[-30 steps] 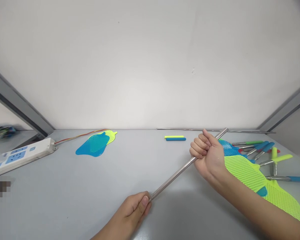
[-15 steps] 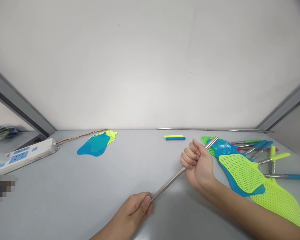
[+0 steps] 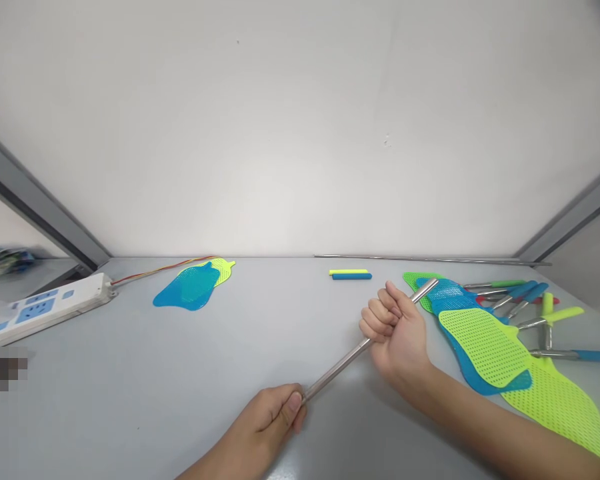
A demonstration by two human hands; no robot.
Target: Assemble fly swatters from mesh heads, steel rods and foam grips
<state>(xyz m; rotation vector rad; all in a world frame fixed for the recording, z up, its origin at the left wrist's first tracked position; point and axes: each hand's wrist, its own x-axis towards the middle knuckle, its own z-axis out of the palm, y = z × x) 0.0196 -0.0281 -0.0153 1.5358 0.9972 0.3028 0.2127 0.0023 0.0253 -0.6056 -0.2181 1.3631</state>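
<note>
A slim metal telescopic rod (image 3: 337, 368) runs slantwise between my hands, rising to the right. My left hand (image 3: 275, 420) pinches its lower end between thumb and fingers. Higher up, my right hand (image 3: 395, 327) is wrapped round the rod in a fist, and the rod's bare tip sticks out above it. Beyond the fists lie a yellow handle sleeve (image 3: 349, 271) and a blue handle sleeve (image 3: 352, 277), side by side. On the left a blue fly swatter head (image 3: 187, 288) partly covers a yellow swatter head (image 3: 223, 270).
Several fly swatters (image 3: 485, 347) with coloured handles are heaped at the right, close to my right forearm. A thin metal rod (image 3: 430, 259) lies along the wall. At the left stand a white power strip (image 3: 75, 303) and thin coloured wires (image 3: 160, 268).
Both hands keep their hold on the rod with hardly any movement. The whole view has shifted very slightly.
</note>
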